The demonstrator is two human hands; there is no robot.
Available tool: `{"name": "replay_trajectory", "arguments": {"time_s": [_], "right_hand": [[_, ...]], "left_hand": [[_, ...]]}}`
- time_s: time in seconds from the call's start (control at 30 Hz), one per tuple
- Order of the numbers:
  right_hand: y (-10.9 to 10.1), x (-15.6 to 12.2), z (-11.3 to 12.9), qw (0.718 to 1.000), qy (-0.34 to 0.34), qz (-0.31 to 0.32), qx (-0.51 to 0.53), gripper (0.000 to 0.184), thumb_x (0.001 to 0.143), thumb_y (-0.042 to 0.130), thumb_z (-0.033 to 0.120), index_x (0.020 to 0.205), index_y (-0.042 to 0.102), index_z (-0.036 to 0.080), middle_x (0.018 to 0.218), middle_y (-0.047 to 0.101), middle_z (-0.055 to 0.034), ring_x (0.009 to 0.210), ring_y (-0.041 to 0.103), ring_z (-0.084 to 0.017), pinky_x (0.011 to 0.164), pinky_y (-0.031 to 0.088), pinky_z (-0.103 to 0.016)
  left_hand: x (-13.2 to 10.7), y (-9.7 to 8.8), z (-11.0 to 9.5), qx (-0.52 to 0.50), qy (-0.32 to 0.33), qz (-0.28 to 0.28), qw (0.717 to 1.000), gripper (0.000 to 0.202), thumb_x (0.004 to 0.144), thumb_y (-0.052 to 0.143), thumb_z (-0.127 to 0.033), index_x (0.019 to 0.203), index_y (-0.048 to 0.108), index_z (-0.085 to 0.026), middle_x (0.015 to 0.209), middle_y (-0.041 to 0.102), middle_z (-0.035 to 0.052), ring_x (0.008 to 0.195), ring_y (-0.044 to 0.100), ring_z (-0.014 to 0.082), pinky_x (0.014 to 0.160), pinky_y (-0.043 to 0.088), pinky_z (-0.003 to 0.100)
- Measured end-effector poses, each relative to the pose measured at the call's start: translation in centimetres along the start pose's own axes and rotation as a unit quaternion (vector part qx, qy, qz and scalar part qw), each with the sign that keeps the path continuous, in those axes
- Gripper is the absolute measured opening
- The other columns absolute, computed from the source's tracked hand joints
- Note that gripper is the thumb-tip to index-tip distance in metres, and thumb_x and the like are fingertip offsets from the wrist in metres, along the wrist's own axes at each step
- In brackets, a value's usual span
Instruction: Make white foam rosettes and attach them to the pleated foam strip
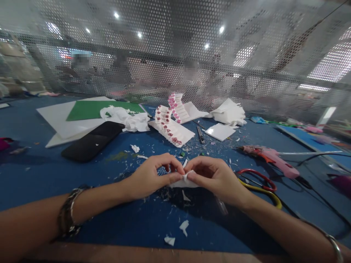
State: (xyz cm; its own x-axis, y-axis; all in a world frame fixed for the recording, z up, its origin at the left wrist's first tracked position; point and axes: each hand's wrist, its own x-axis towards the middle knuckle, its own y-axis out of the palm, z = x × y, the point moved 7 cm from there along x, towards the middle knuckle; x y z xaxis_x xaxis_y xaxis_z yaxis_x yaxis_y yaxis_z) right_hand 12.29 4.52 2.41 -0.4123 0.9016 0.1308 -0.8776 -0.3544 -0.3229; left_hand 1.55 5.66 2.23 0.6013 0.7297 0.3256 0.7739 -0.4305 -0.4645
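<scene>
Low over the blue tabletop, a small piece of white tissue paper [181, 183] is pinched between both hands. My left hand [153, 174] is closed, with thumb and forefinger on its upper edge. My right hand [215, 178] is closed too, its thumb and fingertips on the same paper right beside the left ones. Part of the paper is hidden behind the fingers. Just right of my right hand lie scissors [274, 185] with red and yellow handles. Torn white paper scraps [184, 227] are scattered beneath and in front of the hands.
A pink glue gun [276, 160] with its cord lies at right. Behind the hands are a box cutter [200, 135], folded white papers with red and pink dots [175, 133], and a tissue stack [229, 112]. A black phone [94, 140] and green sheet [90, 110] lie left; perforated metal [164, 36] stands behind.
</scene>
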Motion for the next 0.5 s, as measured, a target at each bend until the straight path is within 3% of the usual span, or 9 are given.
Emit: {"name": "replay_trajectory", "arguments": {"time_s": [0.2, 0.5], "right_hand": [[-0.15, 0.07, -0.02, 0.994, -0.017, -0.002, -0.104, 0.007, 0.069, 0.055, 0.019, 0.072, 0.059, 0.015, 0.069, 0.060, 0.0001, 0.061, 0.051, -0.007, 0.058, 0.041, -0.019], [0.27, 0.10, -0.06, 0.995, -0.004, 0.027, -0.091, 0.010, 0.071, 0.054, 0.023, 0.067, 0.056, 0.015, 0.063, 0.054, 0.0018, 0.056, 0.046, -0.006, 0.052, 0.037, -0.018]], "left_hand": [[0.16, -0.03, -0.66, 0.038, 0.053, 0.009, 0.998, 0.007, 0.075, 0.051, -0.019, 0.071, 0.056, -0.017, 0.074, 0.054, -0.0012, 0.073, 0.047, 0.0100, 0.066, 0.037, 0.020], [-0.08, 0.14, -0.42, 0.013, 0.021, 0.018, 1.000, 0.007, 0.075, 0.051, -0.020, 0.071, 0.057, -0.017, 0.072, 0.054, -0.0013, 0.069, 0.046, 0.0098, 0.064, 0.037, 0.020]]}}
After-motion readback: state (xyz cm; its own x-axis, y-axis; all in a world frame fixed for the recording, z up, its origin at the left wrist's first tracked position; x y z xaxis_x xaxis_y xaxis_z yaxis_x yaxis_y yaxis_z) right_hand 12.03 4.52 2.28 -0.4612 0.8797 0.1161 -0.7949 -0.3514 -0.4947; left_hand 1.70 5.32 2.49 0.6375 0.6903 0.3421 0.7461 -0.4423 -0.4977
